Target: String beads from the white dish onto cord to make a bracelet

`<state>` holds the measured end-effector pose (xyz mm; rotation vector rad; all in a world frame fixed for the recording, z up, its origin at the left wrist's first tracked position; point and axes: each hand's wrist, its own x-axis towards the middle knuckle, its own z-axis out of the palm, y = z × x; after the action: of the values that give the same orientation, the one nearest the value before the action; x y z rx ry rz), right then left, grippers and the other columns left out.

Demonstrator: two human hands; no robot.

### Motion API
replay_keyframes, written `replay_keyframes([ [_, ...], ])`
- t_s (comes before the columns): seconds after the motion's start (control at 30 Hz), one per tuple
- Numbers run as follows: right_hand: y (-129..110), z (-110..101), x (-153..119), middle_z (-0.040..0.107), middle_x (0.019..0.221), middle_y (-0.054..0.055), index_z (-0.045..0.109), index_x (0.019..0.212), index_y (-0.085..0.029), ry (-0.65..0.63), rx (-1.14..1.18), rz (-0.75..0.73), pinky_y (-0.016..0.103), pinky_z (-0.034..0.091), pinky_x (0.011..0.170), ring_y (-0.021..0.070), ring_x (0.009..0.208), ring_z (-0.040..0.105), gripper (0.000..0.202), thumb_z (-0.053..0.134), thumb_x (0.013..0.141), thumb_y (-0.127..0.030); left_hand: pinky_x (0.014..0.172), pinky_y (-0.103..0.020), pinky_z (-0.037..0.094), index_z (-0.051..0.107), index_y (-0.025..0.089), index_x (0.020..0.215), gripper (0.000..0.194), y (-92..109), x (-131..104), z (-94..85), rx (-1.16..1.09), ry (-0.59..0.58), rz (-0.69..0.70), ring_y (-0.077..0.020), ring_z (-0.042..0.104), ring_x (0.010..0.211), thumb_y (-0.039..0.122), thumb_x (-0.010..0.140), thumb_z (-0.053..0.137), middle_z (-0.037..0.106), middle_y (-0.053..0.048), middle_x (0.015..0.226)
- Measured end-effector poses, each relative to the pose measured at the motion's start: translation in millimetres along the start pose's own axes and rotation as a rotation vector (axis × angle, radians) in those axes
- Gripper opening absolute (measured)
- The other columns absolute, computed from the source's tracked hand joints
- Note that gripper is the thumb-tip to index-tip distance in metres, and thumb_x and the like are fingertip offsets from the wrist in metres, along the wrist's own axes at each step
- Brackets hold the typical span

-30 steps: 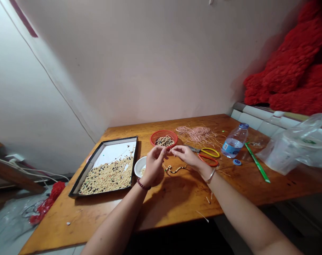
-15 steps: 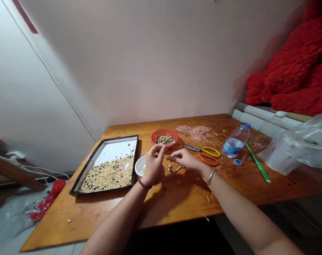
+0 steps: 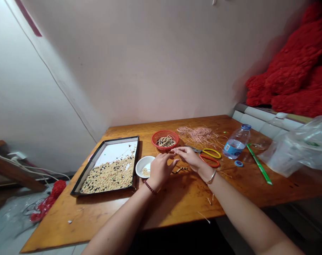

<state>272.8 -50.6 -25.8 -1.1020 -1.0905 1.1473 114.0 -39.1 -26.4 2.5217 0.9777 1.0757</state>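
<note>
My left hand [image 3: 162, 168] and my right hand [image 3: 189, 158] meet above the table, fingertips nearly touching. My right fingers pinch a thin pale cord [image 3: 172, 152], and the left fingers close on it too, partly hidden behind the back of the hand. Just beneath lies a short string of beads [image 3: 180, 170], light and dark, its left part covered by my left hand. A white bowl [image 3: 140, 163] with a few pale beads stands left of my left hand. Behind the hands is a red basket [image 3: 154, 143] holding strung beads [image 3: 165, 141].
A black-edged tray [image 3: 102, 194] of loose beads lies at left. Scissors [image 3: 212, 153] with yellow and orange handles, pink cord [image 3: 199, 134], a water bottle [image 3: 233, 145], its blue cap [image 3: 238, 163], a green strip [image 3: 259, 164] and a plastic bag [image 3: 291, 152] are to the right.
My hands have come together; the left moved right and down, the right slightly left. More of the white bowl shows, and the left hand now covers part of the bead string.
</note>
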Motion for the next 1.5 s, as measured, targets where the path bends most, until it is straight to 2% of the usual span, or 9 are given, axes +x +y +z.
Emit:
replay_keyframes([
  [0.2,-0.3,-1.6,0.0,0.052,0.053,-0.004,0.074,0.088,-0.015,-0.061,0.056,0.036,0.02,0.013,0.038,0.0023,0.04,0.025,0.037,0.072,0.067,-0.045,0.065,-0.027,0.04,0.067,0.02,0.089,0.023,-1.1,1.4,1.5,-0.04,-0.019,-0.087,-0.0177,0.059,0.072,0.036,0.09,0.05,0.07,-0.006,0.084],
  [0.57,0.2,-28.6,12.0,0.057,0.072,-0.005,0.065,0.09,-0.02,0.113,0.433,0.084,0.014,0.016,0.036,-0.0011,0.039,0.024,0.029,0.076,0.064,-0.027,0.06,-0.023,0.043,0.067,0.018,0.086,0.027,4.8,7.8,-10.1,-0.46,0.152,-0.202,-0.0135,0.059,0.068,0.043,0.085,0.056,0.07,-0.004,0.085],
  [0.67,1.4,-26.7,13.1,0.058,0.072,-0.005,0.062,0.086,-0.02,0.204,0.361,0.066,0.015,0.018,0.036,-0.0001,0.039,0.026,0.029,0.076,0.065,-0.033,0.061,-0.023,0.044,0.068,0.018,0.083,0.025,6.2,6.1,-11.1,-0.506,0.108,-0.164,-0.0133,0.06,0.068,0.04,0.085,0.058,0.07,-0.004,0.082],
  [0.73,2.7,-21.8,12.9,0.061,0.072,-0.002,0.062,0.084,-0.019,0.225,0.206,0.002,0.015,0.028,0.04,0.0022,0.043,0.038,0.03,0.076,0.065,-0.037,0.062,-0.023,0.044,0.067,0.018,0.081,0.023,6.5,4.9,-11.6,-0.505,0.06,-0.115,-0.0135,0.06,0.069,0.038,0.085,0.059,0.07,-0.004,0.08],
  [0.83,6.9,-11.8,11.9,0.066,0.075,0.002,0.065,0.079,-0.016,0.057,-0.006,-0.13,0.023,0.047,0.064,0.0115,0.067,0.059,0.031,0.077,0.064,-0.04,0.067,-0.025,0.045,0.067,0.018,0.082,0.02,5.5,5.0,-11.0,-0.462,0.056,-0.062,-0.0147,0.061,0.075,0.036,0.085,0.059,0.069,-0.005,0.084],
  [1.0,12.9,0.5,8.1,0.069,0.077,0.005,0.069,0.076,-0.014,-0.18,-0.029,-0.101,0.034,0.047,0.08,0.0178,0.077,0.063,0.037,0.077,0.061,-0.047,0.067,-0.024,0.045,0.065,0.018,0.081,0.022,-0.2,9.2,-6.7,-0.423,0.089,-0.115,-0.0165,0.061,0.085,0.038,0.085,0.058,0.067,-0.006,0.089],
  [1.17,4.2,4.0,-0.5,0.061,0.064,0.002,0.072,0.083,-0.012,-0.214,-0.078,-0.046,0.026,0.042,0.063,0.0135,0.065,0.055,0.041,0.072,0.068,-0.05,0.065,-0.024,0.046,0.063,0.016,0.078,0.027,-4.0,11.1,-3.5,-0.514,0.083,-0.208,-0.0156,0.06,0.078,0.041,0.085,0.055,0.065,-0.005,0.081],
  [1.33,-1.4,3.0,-5.1,0.032,0.045,-0.009,0.069,0.082,-0.012,-0.217,-0.056,0.105,0.022,0.014,0.042,0.0046,0.041,0.02,0.034,0.065,0.074,-0.045,0.066,-0.024,0.046,0.065,0.016,0.082,0.027,-1.8,11.3,-4.4,-0.569,0.062,-0.253,-0.0156,0.061,0.076,0.041,0.084,0.056,0.066,-0.005,0.08],
  [1.5,-2.2,-0.7,-4.0,0.044,0.05,-0.005,0.067,0.076,-0.012,-0.256,0.0,0.093,0.023,0.011,0.042,0.0046,0.042,0.019,0.027,0.058,0.077,-0.037,0.072,-0.026,0.046,0.066,0.015,0.079,0.029,0.2,13.5,-5.7,-0.579,0.085,-0.296,-0.017,0.061,0.078,0.042,0.082,0.058,0.068,-0.006,0.08],
])
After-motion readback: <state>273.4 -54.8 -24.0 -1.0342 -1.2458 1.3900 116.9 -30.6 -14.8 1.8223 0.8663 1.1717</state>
